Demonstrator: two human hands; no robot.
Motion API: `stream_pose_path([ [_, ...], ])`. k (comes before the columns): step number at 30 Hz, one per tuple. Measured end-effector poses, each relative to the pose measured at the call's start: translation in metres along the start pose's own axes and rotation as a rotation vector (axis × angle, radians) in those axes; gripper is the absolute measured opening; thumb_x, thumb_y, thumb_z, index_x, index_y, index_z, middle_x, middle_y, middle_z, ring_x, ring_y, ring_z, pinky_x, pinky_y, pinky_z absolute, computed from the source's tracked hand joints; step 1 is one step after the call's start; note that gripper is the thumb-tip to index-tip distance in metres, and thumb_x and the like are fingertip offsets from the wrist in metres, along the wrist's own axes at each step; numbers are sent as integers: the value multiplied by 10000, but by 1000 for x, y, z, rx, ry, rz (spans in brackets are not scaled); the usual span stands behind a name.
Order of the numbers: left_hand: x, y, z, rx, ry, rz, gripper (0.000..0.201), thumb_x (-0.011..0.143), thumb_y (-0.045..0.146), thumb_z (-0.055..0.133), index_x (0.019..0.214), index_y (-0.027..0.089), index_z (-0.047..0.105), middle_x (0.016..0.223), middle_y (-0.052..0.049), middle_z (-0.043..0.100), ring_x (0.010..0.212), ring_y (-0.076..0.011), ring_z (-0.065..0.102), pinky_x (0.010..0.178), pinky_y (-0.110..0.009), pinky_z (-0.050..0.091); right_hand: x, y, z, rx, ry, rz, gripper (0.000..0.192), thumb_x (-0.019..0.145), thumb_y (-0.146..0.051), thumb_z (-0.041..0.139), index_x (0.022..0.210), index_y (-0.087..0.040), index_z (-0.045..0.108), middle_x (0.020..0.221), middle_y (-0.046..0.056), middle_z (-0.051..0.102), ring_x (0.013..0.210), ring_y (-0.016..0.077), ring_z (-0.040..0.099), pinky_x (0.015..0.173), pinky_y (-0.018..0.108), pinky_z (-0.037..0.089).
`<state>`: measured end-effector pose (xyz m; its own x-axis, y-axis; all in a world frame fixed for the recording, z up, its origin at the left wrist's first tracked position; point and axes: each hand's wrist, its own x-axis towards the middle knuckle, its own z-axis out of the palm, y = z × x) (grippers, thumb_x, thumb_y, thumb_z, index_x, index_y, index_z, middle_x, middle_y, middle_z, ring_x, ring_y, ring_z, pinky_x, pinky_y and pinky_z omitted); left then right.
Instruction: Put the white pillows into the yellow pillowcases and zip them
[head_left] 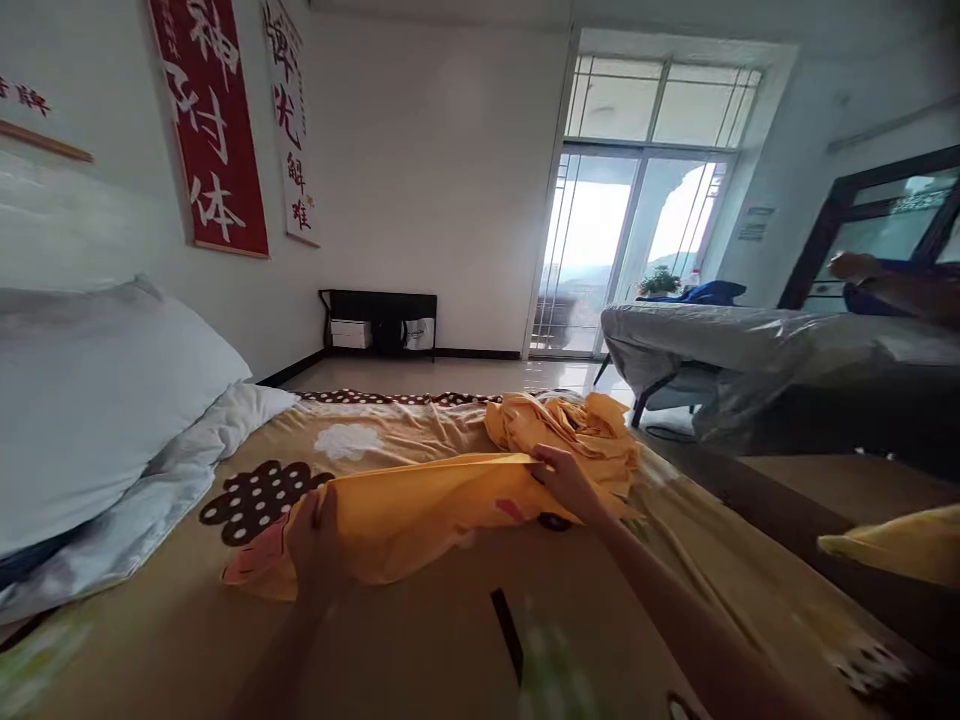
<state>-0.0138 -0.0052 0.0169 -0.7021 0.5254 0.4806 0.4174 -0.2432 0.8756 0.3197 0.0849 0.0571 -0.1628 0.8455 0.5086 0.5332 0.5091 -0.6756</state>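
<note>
A long piece of orange cloth [420, 510] with pink and dark printed patches stretches across the bed in front of me. My left hand [311, 530] grips its left end, fingers closed over the upper edge beside a pink printed corner. At the right end, my right hand [562, 480] pinches the upper edge. The cloth's lower edge hangs in a loose curve between the two. Just behind my right hand lies a crumpled heap of lighter orange cloth [574, 425]. Whether the heap joins the held cloth I cannot tell.
The patterned bedspread [420, 650] bears a thin dark strip [508, 635]. White pillows [97, 400] lie at left. A low black shelf [382, 320] stands by the wall. Plastic sheeting [712, 335] covers furniture at right. Yellow fabric [900, 545] shows at the right edge.
</note>
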Motion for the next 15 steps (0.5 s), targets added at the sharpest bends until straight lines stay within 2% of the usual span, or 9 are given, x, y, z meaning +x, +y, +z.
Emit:
stream_pose_path([
  [2, 9, 0, -7, 23, 52, -3, 394, 830, 486, 457, 585, 199, 344, 540, 57, 285, 544, -104, 319, 514, -233, 270, -8, -6, -8, 58, -228, 79, 329, 739, -504, 537, 655, -185, 542, 580, -31, 450, 563, 116, 405, 529, 239, 336],
  [4, 20, -7, -14, 57, 113, 8, 399, 833, 478, 460, 577, 198, 337, 526, 58, 283, 533, -105, 309, 510, -236, 262, -19, -9, -17, 111, -510, 165, 356, 707, -496, 613, 833, -163, 618, 591, -50, 458, 542, 93, 386, 504, 218, 312],
  [6, 32, -24, -19, 125, 154, 19, 383, 823, 466, 467, 573, 198, 356, 514, 53, 319, 534, -112, 325, 516, -243, 270, -29, -5, -30, 76, -756, 194, 474, 626, -426, 713, 1022, -177, 634, 646, -56, 509, 566, 87, 409, 513, 203, 316],
  [8, 44, -48, -24, 193, 179, -34, 337, 815, 459, 463, 607, 196, 439, 532, 34, 410, 552, -131, 387, 535, -254, 318, -36, 8, -43, -79, -901, 182, 459, 546, -328, 763, 976, -199, 668, 663, -58, 538, 578, 88, 419, 507, 196, 306],
  [10, 55, -72, -29, 264, 222, -148, 315, 832, 445, 417, 712, 184, 547, 584, -1, 507, 586, -166, 471, 566, -281, 391, -40, 28, -55, -271, -883, 190, 228, 523, -238, 736, 736, -180, 678, 611, -54, 532, 552, 89, 405, 491, 203, 287],
  [12, 64, -91, -37, 328, 258, -233, 354, 852, 410, 360, 854, 160, 611, 636, -38, 565, 627, -207, 539, 597, -326, 448, -42, 51, -65, -378, -750, 203, 53, 544, -190, 663, 568, -165, 624, 543, -43, 504, 526, 94, 390, 490, 216, 286],
  [15, 74, -105, -51, 390, 218, -231, 340, 810, 389, 422, 934, 155, 635, 653, -56, 584, 662, -249, 580, 614, -380, 478, -42, 79, -74, -379, -543, 199, 67, 582, -185, 578, 523, -162, 602, 526, -14, 515, 564, 124, 436, 541, 240, 340],
])
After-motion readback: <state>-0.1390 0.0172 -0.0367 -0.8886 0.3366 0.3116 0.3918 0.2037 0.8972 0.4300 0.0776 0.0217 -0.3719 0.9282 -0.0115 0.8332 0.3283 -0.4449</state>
